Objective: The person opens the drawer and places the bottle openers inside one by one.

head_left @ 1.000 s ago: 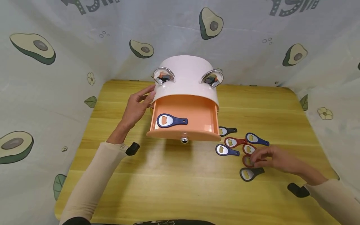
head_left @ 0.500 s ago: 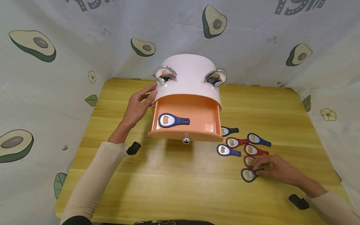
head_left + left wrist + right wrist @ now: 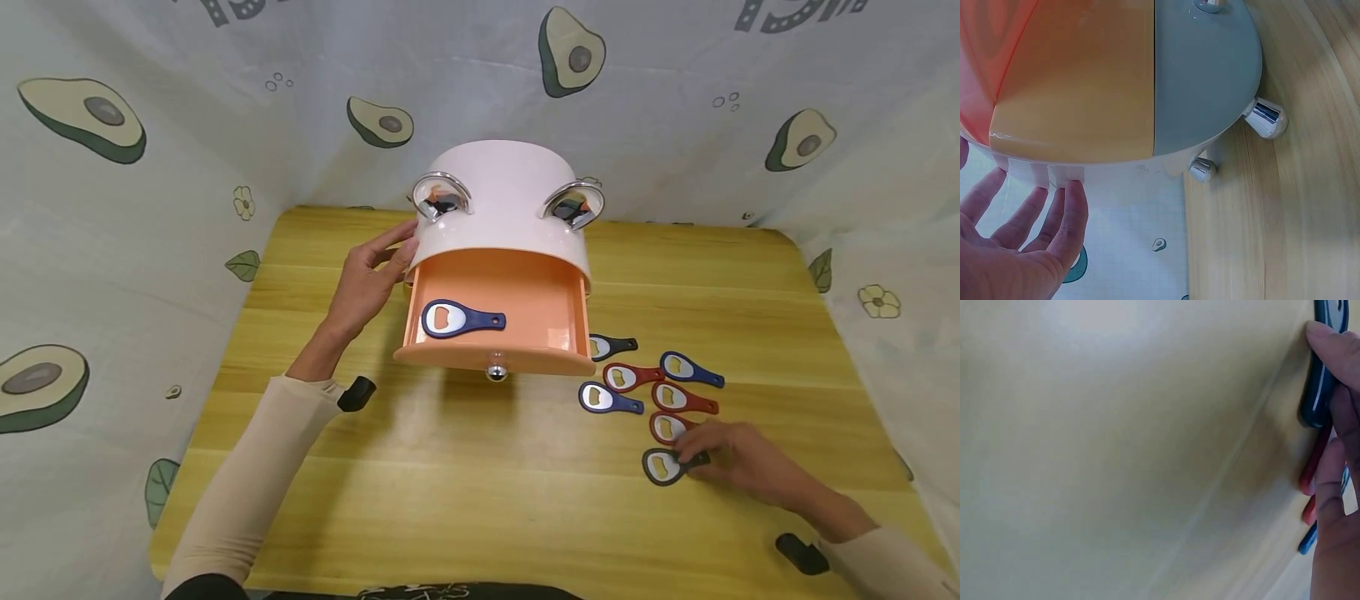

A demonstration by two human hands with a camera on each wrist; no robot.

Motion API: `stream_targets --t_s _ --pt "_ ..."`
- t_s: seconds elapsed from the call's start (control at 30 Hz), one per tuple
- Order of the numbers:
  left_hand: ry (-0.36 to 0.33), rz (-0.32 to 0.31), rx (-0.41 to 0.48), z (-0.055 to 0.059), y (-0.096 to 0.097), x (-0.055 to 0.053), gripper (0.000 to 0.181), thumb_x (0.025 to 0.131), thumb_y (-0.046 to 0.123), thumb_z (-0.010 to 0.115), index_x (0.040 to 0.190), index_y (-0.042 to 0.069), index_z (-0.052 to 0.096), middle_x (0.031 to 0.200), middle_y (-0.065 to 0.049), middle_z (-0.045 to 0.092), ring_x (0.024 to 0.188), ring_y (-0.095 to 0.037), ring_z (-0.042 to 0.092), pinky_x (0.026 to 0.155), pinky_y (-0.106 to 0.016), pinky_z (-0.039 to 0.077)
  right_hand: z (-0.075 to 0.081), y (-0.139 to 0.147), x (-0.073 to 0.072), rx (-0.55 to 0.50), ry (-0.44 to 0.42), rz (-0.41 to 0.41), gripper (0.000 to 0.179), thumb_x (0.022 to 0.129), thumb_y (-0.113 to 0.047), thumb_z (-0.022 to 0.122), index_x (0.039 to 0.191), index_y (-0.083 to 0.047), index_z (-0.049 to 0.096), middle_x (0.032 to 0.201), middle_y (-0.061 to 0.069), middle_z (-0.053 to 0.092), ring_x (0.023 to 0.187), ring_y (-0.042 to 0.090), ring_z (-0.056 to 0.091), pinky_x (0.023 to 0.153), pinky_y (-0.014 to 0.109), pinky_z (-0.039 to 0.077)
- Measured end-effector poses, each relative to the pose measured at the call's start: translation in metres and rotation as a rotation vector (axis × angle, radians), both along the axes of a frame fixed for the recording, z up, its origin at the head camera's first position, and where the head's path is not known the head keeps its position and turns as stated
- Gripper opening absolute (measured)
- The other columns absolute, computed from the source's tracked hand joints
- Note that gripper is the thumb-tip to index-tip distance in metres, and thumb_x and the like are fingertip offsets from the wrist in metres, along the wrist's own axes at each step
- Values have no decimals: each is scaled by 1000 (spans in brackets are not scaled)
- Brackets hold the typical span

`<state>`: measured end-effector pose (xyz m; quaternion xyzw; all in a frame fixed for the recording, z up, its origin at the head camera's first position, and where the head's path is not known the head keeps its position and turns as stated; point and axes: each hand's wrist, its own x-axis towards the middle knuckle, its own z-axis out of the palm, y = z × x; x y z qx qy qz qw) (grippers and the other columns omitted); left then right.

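Note:
My left hand (image 3: 360, 292) lies along the left side of a white drawer box (image 3: 501, 196) with two chrome, eye-like knobs. In the left wrist view its fairly straight fingertips (image 3: 1073, 194) touch the box wall. The orange drawer (image 3: 536, 296) is pulled out, and one blue bottle opener (image 3: 480, 321) lies inside. At the table's right side my right hand (image 3: 753, 467) pinches a dark green bottle opener (image 3: 662, 467) by its handle, thumb and forefinger on either side. A red bottle opener (image 3: 667, 427) lies just beyond it.
More bottle openers lie right of the drawer: a red one (image 3: 697, 402), another red one (image 3: 636, 377), a blue one (image 3: 701, 373), a second blue one (image 3: 622, 403) and a black one (image 3: 618, 344) partly behind the drawer front. An avocado-print cloth (image 3: 480, 75) surrounds the wooden table (image 3: 465, 500).
My right hand has moved from the red bottle opener toward the front, down to the dark green one, and now grips its handle. The left hand has stayed on the box.

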<state>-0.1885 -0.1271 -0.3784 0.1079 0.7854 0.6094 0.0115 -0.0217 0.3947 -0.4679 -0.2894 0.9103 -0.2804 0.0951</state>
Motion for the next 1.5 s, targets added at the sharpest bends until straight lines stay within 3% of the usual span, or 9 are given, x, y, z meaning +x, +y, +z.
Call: stream_targets --t_s 0.5,1.0,1.13,1.27,1.4,1.5 --pt "1 8 -12 -2 0 0 43 105 32 53 147 23 53 150 0 52 128 -24 56 96 -40 56 0 -5 5 36 7 -4 31 71 -18 91 97 -26 77 101 -10 74 96 0 65 89 -1 37" --pt "5 9 -16 -2 1 1 43 105 32 53 147 23 53 150 -1 53 128 -25 56 97 -41 56 0 -14 6 -30 41 -1 29 72 -17 90 98 -23 80 101 -7 77 100 -1 69 87 -2 40" --pt "3 10 -18 -2 1 1 43 105 31 53 147 23 53 150 -1 52 129 -25 55 97 -41 56 2 -17 5 -55 14 -25 27 73 -16 90 97 -22 80 101 -5 78 102 -3 68 87 -2 40" --pt "5 12 -16 -2 1 1 43 105 32 53 147 23 53 150 -1 53 128 -25 56 97 -41 56 5 -20 2 -116 -57 -81 25 76 -11 87 98 -20 80 103 -2 78 104 -8 64 82 2 47" --pt "7 12 -16 -3 2 1 43 105 32 53 147 23 54 149 -1 53 128 -25 56 97 -41 56 15 -26 -4 -185 -27 -124 28 73 -1 86 96 -17 80 102 -4 77 96 -12 62 61 9 49" --pt "9 14 -14 -2 2 0 43 105 31 53 147 22 54 149 -2 53 128 -25 56 97 -41 56 29 -32 -12 -200 24 -161 31 71 4 86 95 -16 80 102 -7 76 93 -13 60 62 10 47"
